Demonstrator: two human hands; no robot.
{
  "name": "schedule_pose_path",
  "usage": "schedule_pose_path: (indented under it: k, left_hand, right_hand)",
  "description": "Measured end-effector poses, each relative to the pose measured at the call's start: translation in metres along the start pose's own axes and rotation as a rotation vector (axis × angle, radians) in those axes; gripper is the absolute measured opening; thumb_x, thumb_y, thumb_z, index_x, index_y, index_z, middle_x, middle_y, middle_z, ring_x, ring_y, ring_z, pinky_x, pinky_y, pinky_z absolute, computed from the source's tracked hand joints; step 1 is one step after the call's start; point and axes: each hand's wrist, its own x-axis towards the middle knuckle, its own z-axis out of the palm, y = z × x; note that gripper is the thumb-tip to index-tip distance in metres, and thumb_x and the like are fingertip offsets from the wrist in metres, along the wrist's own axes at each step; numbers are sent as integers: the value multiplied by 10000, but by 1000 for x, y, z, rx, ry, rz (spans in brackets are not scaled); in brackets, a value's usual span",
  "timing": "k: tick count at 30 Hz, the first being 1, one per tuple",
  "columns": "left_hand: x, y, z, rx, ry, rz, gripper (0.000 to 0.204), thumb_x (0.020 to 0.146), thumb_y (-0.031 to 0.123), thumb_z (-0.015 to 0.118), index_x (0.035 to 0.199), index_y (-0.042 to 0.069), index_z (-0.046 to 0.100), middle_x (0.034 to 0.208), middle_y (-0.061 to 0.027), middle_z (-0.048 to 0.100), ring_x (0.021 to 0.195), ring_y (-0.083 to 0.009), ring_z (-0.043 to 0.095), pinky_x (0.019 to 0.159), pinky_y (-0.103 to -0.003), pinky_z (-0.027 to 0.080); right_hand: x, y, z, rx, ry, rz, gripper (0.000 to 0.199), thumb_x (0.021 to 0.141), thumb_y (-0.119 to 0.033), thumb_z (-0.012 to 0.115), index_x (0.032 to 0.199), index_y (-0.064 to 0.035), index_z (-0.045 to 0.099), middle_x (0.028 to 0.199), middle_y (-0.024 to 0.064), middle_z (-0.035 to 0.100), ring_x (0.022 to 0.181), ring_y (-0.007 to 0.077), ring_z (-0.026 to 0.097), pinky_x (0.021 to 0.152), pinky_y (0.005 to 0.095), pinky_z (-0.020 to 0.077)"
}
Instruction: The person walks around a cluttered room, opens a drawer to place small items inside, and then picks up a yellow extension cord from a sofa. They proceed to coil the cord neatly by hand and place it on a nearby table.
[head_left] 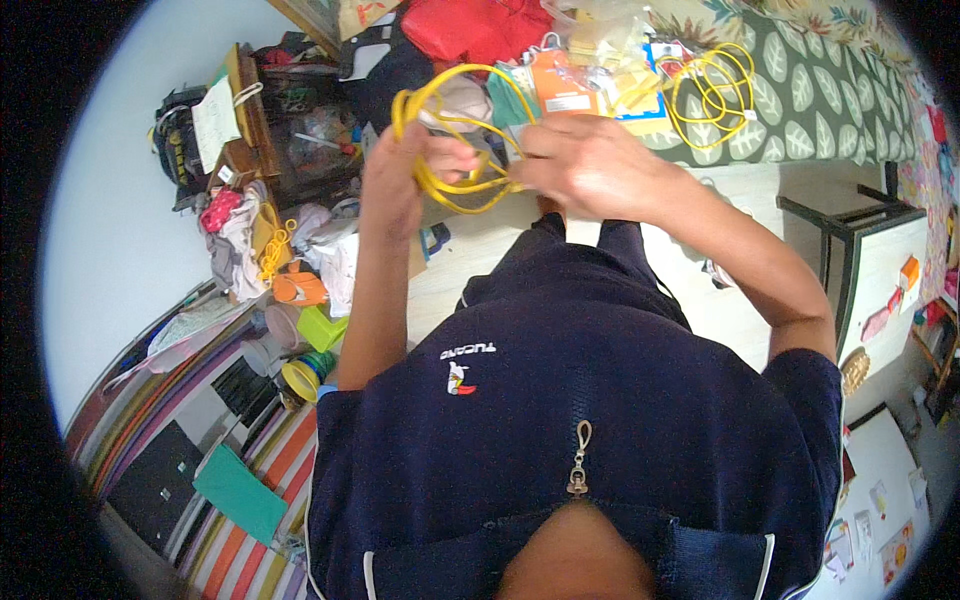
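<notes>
1. Spreading across the upper right is a dark leaf-patterned cloth (785,75).
2. A white-topped, black-framed stand (888,265) is at the right, well apart from the hands.
3. A red bag (475,28) lies beyond the hands.
4. A yellow cable coil (428,182) is raised between them: the left hand (400,175) grips its loops, the right hand (585,165) pinches and partly hides its right side.
5. Another yellow cord (708,97) lies loosely looped on the cloth.

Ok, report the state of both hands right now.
Left hand: closed around the looped yellow cable.
Right hand: fingers closed on the same cable at the coil's right side.
</notes>
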Motion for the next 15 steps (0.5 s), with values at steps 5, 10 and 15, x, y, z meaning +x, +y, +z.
schedule_pose_path:
  k: [5,10,15]
  left_hand:
    - [-4,-37,41,-108,33,-32,248,922,220,417,1009,-2,481,766,-38,549,553,-92,506,487,-202,412]
    - [-5,-37,29,-61,-177,-149,192,918,231,409,906,43,448,595,-23,460,427,-74,365,426,-209,326]
    - [-5,-19,24,111,-207,-155,220,921,266,396,821,70,410,515,-24,405,388,-82,324,395,-225,292]
  right_hand:
    - [26,-5,11,138,93,53,206,672,-163,634,821,-75,523,723,52,527,686,241,564,581,358,461]
    - [2,36,0,258,-369,388,237,729,-212,660,869,-78,523,792,89,598,750,242,606,630,348,462]
    - [-77,119,-23,271,-253,734,147,755,-121,626,829,-24,544,723,64,577,692,137,566,639,264,444]
